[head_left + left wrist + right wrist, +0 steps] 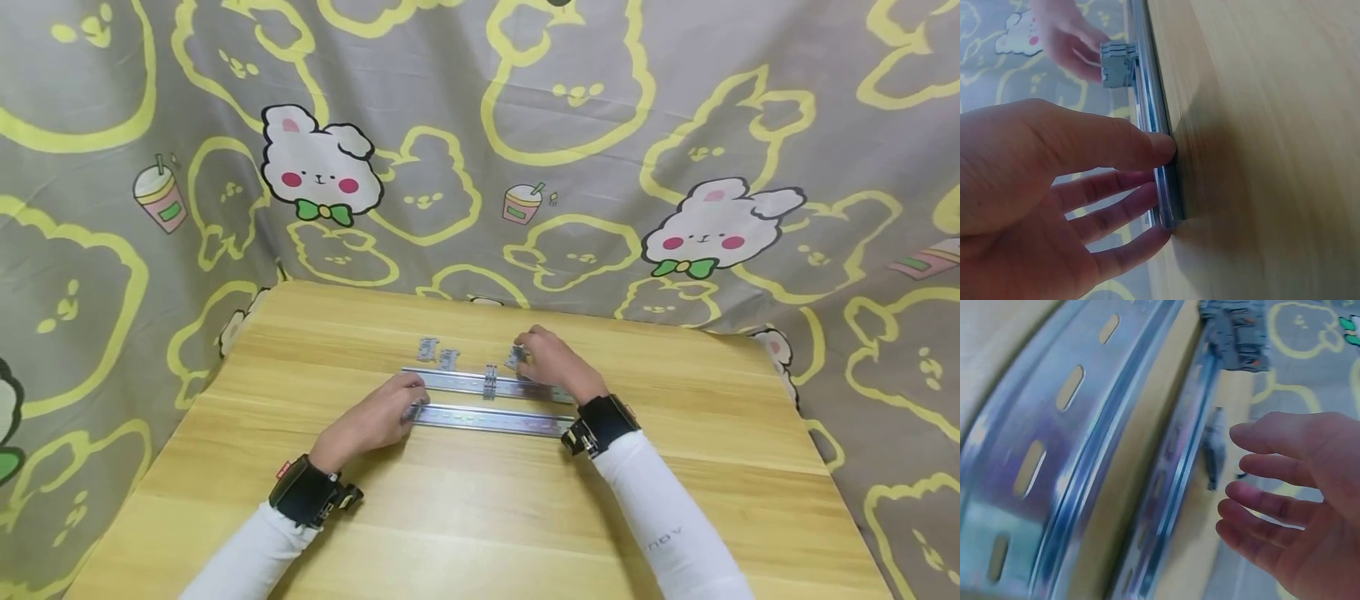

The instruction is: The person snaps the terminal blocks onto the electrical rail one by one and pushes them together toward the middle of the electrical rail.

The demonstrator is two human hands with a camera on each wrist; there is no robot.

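Note:
My left hand (386, 410) pinches the left end of the near slotted metal DIN rail (487, 419), thumb on one edge and fingertips at the other in the left wrist view. Parallel behind lies the far DIN rail (450, 381). Grey terminal blocks (490, 383) stand across its middle, also visible as blocks (1117, 64) in the left wrist view. Behind the far rail, my right hand (555, 362) is beside a loose grey terminal block (516, 357). In the right wrist view its fingers are spread, apart from that block (1214, 449).
Two more loose terminal blocks, one (427, 349) farther left and one (448, 360) nearer the rail, lie behind the far rail's left part. Everything rests on a wooden table (465, 517). A patterned grey curtain (450, 100) hangs along the table's back and sides.

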